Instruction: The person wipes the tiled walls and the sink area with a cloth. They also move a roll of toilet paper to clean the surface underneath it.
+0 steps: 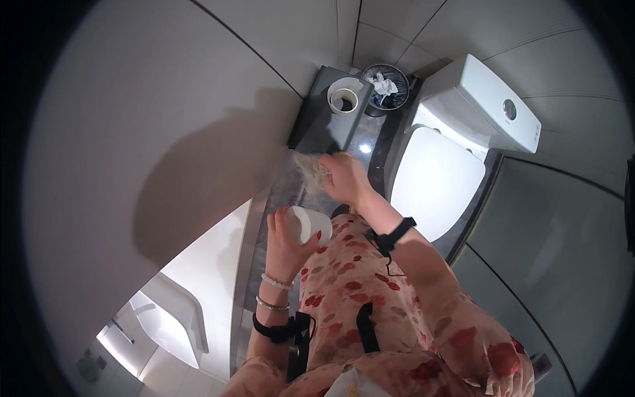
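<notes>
My left hand [285,238] grips a smooth white rounded object [317,226], a paper roll or a cup; I cannot tell which. It is held low in front of my dress. Bunched in my right hand [345,178] is a pale, blurred cloth [308,171], just by the near edge of a dark grey box-like stand [317,119]. On top of that stand sits a paper roll [342,100] with its hollow core facing up. My right fingertips are partly hidden from me.
A lined waste bin [369,111] holding crumpled white tissue [383,85] stands behind the grey stand. To the right is a white toilet [436,183] with its lid down. A wall [149,124] rises close on the left, and a white urinal [171,327] shows at lower left.
</notes>
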{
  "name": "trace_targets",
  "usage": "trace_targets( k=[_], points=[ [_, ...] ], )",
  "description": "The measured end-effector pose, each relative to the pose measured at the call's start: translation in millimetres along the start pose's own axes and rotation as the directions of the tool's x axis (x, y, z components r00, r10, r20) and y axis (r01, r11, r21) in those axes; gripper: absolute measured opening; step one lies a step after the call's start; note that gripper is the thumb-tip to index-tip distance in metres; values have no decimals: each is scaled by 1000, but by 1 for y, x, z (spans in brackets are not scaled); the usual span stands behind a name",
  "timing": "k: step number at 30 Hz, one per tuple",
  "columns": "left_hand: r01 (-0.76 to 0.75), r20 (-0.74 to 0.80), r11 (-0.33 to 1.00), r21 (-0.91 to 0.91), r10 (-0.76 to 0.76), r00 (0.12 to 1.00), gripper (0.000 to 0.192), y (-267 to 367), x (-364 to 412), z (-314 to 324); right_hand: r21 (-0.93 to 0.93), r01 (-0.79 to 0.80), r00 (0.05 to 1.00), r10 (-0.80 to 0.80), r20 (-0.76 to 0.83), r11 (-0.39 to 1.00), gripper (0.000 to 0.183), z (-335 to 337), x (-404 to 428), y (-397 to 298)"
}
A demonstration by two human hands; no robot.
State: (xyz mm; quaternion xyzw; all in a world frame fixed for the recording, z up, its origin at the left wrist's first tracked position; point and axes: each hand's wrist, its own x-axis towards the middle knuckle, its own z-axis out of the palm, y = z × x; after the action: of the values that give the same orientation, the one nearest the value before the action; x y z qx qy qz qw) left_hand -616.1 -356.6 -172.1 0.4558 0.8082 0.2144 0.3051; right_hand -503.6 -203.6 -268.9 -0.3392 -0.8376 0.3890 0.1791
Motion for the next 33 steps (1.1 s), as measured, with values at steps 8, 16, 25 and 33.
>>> trace_targets(
  k=[8,16,25,33],
  points=[
    [92,445,973,-212,12,896,99,-38,39,43,105,-342,865,356,-354,934,84,-87,26,-11],
    [232,696,954,-191,-36,717,120,-67,112,134,172,-21,995,37,-90,985,75,-88,77,31],
    [96,509,953,-288,67,858,76,-94,130,173,584,-337,794,556,-246,739,40,-90,-62,51],
    [0,488,935,-356,186,853,69,-51,99,128,644,-410,724,660,-201,646,41,-78,-167,63]
  ],
)
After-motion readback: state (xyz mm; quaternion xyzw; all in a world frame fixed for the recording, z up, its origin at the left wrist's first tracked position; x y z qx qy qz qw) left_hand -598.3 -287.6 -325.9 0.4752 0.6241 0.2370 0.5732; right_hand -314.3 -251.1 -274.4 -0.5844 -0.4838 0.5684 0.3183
